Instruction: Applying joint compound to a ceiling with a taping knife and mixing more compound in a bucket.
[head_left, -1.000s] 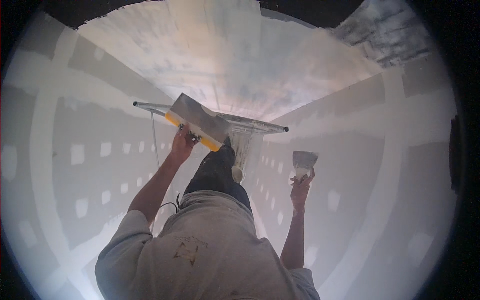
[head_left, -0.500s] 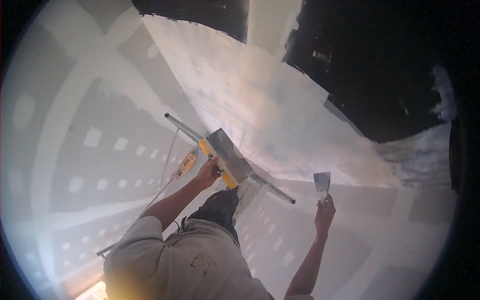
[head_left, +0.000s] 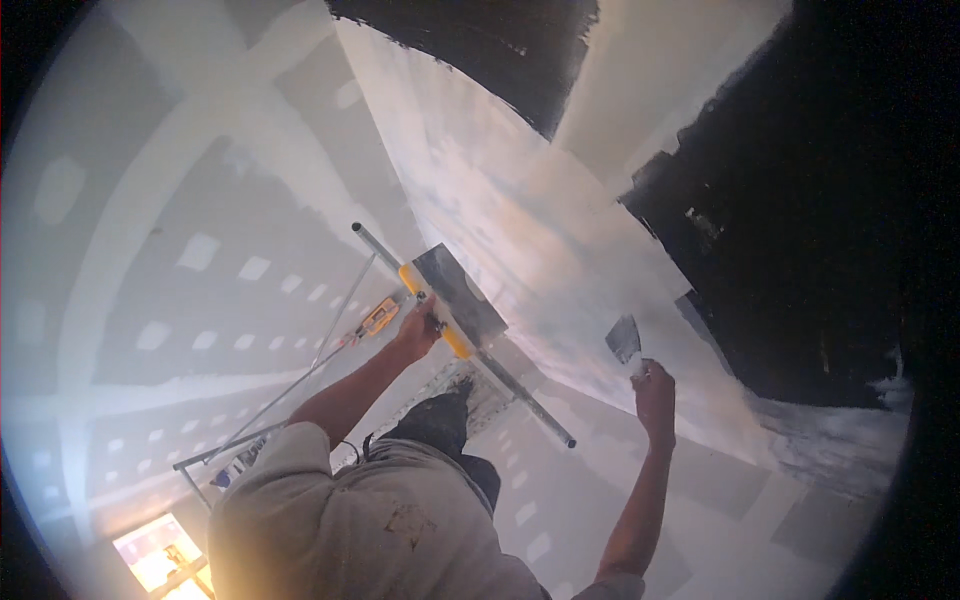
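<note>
My left hand point(head_left: 420, 322) grips a wide steel finishing blade point(head_left: 460, 285) by its yellow-backed side; the blade lies across my view of a metal tube point(head_left: 525, 398), and whether they touch I cannot tell. Out to the right, my right hand point(head_left: 655, 390) is closed round the pale handle of a small putty knife point(head_left: 624, 340), blade upward, over a pale, blotchy surface point(head_left: 540, 230). My dark-trousered leg point(head_left: 428, 425) shows below the wide blade.
Grey drywall with white patched bands point(head_left: 130, 230) curves round the left. An orange-bodied tool point(head_left: 378, 318) lies along thin metal rods by a metal frame point(head_left: 215, 450). Ragged-edged black areas point(head_left: 800, 200) fill the upper right. A bright opening point(head_left: 150, 560) shows at lower left.
The view has swung round, bringing more black surface and the bright opening into sight. Both hands keep their tools; the right one has tilted its knife leftward.
</note>
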